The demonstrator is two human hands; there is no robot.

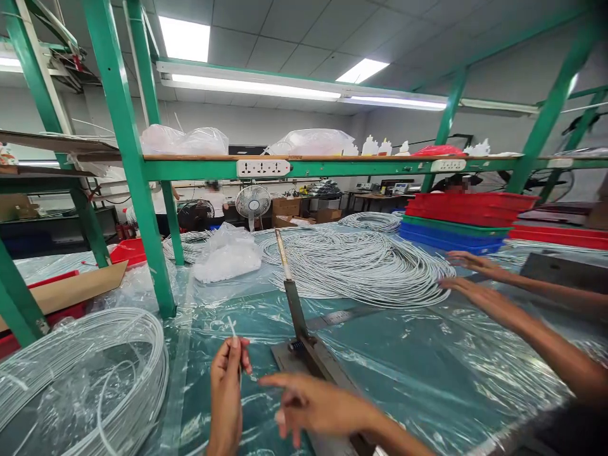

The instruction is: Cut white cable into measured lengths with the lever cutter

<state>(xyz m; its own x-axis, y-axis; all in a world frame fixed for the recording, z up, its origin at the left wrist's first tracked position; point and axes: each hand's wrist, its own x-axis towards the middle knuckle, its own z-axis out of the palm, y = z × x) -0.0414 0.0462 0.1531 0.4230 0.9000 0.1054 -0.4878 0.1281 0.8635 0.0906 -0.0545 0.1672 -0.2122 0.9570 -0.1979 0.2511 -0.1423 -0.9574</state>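
Note:
My left hand [227, 392] is raised over the table, its thumb and fingers pinching a thin white cable [232, 325] whose short end sticks up above the grip. Just to the right, my right hand [318, 405] holds nothing that I can see; its index finger stretches toward the left hand and the other fingers are loosely bent. The right hand is slightly blurred. A metal lever cutter [297, 310] with its arm raised stands beyond and between my hands, partly hidden by the right hand and forearm.
A large coil of white cable [351, 263] lies behind the cutter, with a co-worker's hands [468, 282] at its right edge. Another cable coil [159, 361] sits at left. Stacked plastic trays [456, 221], a clear bag [228, 256] and a green post [137, 190] stand around the plastic-covered table [403, 361].

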